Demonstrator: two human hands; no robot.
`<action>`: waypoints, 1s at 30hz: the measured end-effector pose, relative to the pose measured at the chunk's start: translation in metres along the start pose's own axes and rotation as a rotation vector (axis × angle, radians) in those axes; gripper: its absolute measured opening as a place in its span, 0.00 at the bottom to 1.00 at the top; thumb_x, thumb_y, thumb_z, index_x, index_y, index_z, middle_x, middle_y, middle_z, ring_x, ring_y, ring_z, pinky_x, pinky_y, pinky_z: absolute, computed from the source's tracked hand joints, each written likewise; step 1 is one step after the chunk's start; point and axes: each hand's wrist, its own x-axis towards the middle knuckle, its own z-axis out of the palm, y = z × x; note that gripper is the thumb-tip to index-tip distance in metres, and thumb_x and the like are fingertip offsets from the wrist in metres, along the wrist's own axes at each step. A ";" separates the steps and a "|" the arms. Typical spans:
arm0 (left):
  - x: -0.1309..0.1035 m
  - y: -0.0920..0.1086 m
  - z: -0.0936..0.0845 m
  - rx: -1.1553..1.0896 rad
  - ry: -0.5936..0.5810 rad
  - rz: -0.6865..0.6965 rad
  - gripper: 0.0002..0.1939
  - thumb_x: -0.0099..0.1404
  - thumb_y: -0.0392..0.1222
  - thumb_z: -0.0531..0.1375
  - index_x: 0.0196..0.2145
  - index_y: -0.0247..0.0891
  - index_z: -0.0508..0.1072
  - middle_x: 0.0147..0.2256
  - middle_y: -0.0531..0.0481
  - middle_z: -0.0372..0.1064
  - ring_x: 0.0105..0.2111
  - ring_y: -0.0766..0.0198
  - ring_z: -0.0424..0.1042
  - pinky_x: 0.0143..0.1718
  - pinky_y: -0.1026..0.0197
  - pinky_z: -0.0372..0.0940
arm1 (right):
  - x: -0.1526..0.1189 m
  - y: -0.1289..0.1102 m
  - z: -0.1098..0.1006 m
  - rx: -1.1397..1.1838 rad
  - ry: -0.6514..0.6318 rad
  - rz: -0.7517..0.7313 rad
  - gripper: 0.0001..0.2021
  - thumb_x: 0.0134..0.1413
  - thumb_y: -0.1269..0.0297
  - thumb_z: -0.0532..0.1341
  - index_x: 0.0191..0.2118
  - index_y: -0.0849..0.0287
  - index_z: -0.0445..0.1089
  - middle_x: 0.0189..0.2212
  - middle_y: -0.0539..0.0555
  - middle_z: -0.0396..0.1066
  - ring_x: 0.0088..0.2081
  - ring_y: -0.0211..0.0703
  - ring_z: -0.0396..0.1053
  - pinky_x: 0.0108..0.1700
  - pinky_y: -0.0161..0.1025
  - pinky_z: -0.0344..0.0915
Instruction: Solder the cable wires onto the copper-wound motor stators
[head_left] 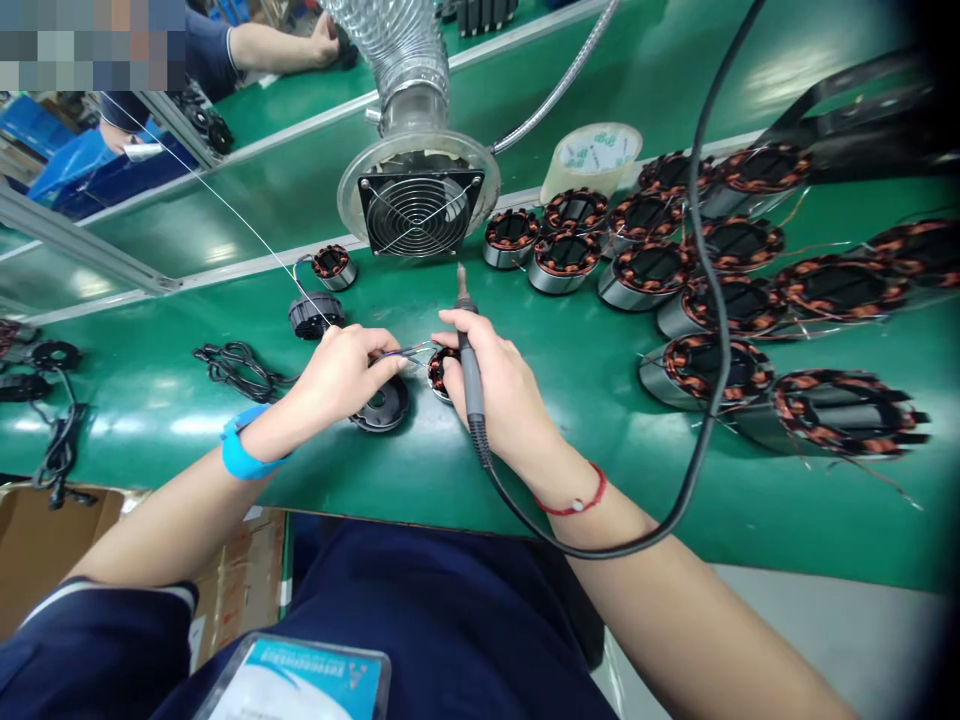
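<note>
My right hand grips a soldering iron, its tip pointing up and away toward the fan. The same hand's fingers also rest at a small copper-wound motor stator, partly hidden behind them. My left hand pinches thin wires that run toward that stator. Below the left fingers lies a round black motor cover on the green bench, partly covered by the hand. A thin strand of solder wire slants down from the upper left to my left hand.
A fume fan with a foil duct stands at the bench's back. Several stators fill the right side, near a tape roll. The iron's cable loops over my right forearm. Coiled black cable lies left. A co-worker's hand shows beyond.
</note>
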 end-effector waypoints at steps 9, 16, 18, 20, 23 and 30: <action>0.004 -0.002 0.014 -0.229 -0.029 -0.018 0.12 0.65 0.45 0.57 0.35 0.37 0.79 0.32 0.50 0.77 0.31 0.62 0.72 0.35 0.62 0.63 | 0.000 -0.001 0.003 -0.022 0.035 -0.006 0.22 0.54 0.72 0.53 0.55 0.55 0.62 0.46 0.57 0.77 0.48 0.54 0.74 0.52 0.57 0.66; 0.013 0.004 -0.003 -0.419 -0.178 -0.138 0.12 0.62 0.46 0.59 0.27 0.35 0.74 0.25 0.52 0.71 0.24 0.68 0.64 0.28 0.64 0.59 | 0.001 -0.002 -0.001 -0.005 -0.004 0.051 0.23 0.55 0.72 0.52 0.57 0.57 0.60 0.47 0.59 0.76 0.49 0.54 0.73 0.51 0.55 0.67; 0.016 0.009 -0.005 -0.438 -0.165 -0.208 0.13 0.62 0.44 0.59 0.23 0.35 0.71 0.21 0.54 0.67 0.22 0.69 0.61 0.28 0.64 0.57 | 0.001 -0.002 -0.001 0.002 -0.002 0.049 0.23 0.55 0.72 0.52 0.57 0.58 0.60 0.47 0.59 0.76 0.48 0.54 0.73 0.51 0.56 0.67; 0.019 0.011 -0.002 -0.500 -0.115 -0.262 0.11 0.59 0.43 0.60 0.23 0.35 0.71 0.21 0.55 0.66 0.23 0.70 0.61 0.30 0.63 0.58 | 0.001 -0.001 0.000 0.000 0.004 0.040 0.23 0.55 0.71 0.52 0.57 0.58 0.59 0.47 0.59 0.76 0.48 0.53 0.73 0.51 0.56 0.67; 0.026 0.008 0.009 -0.620 -0.078 -0.249 0.09 0.56 0.44 0.62 0.26 0.34 0.75 0.26 0.52 0.72 0.28 0.67 0.67 0.37 0.61 0.61 | 0.001 0.001 0.002 -0.016 0.018 0.028 0.22 0.55 0.72 0.52 0.57 0.56 0.60 0.47 0.57 0.76 0.47 0.53 0.74 0.51 0.56 0.67; 0.035 0.003 0.004 -0.576 -0.194 -0.225 0.11 0.56 0.46 0.63 0.27 0.34 0.77 0.26 0.51 0.72 0.29 0.65 0.67 0.37 0.59 0.60 | 0.001 0.001 0.001 -0.017 0.036 0.007 0.23 0.55 0.73 0.52 0.57 0.55 0.60 0.46 0.56 0.77 0.46 0.52 0.74 0.50 0.56 0.68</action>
